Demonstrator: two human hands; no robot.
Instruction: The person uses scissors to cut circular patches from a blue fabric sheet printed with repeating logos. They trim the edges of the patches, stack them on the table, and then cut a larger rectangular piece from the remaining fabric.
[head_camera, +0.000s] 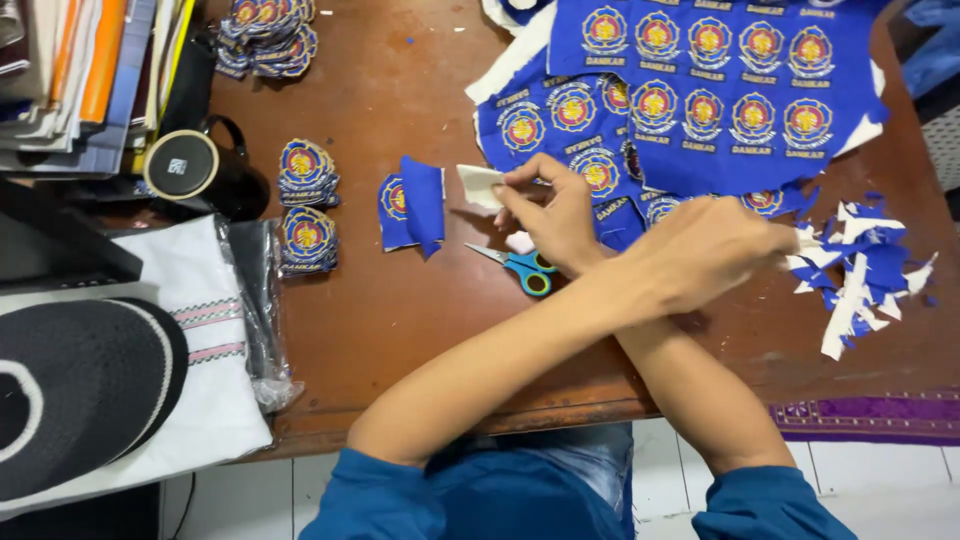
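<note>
My arms are crossed over a brown wooden table (400, 330). My right hand (555, 220) reaches left and pinches a small white backing piece (480, 185) between thumb and fingers. Just below it lie small scissors with teal handles (525, 268). My left hand (705, 250) stretches right, back up, with its fingertips at a pile of blue and white fabric scraps (860, 270); whether it grips any is hidden. A large blue cloth sheet with rows of round embroidered badges (700, 90) lies behind both hands. A cut blue badge piece (415, 205) lies to the left.
Stacks of cut badges sit at the left (308, 172), (307, 238) and at the back (265, 35). A black mug (195, 165), stacked papers (80, 70), a black cap (80, 390) on bagged white cloth (200, 330) crowd the left. Purple cloth (870, 415) hangs at the front right edge.
</note>
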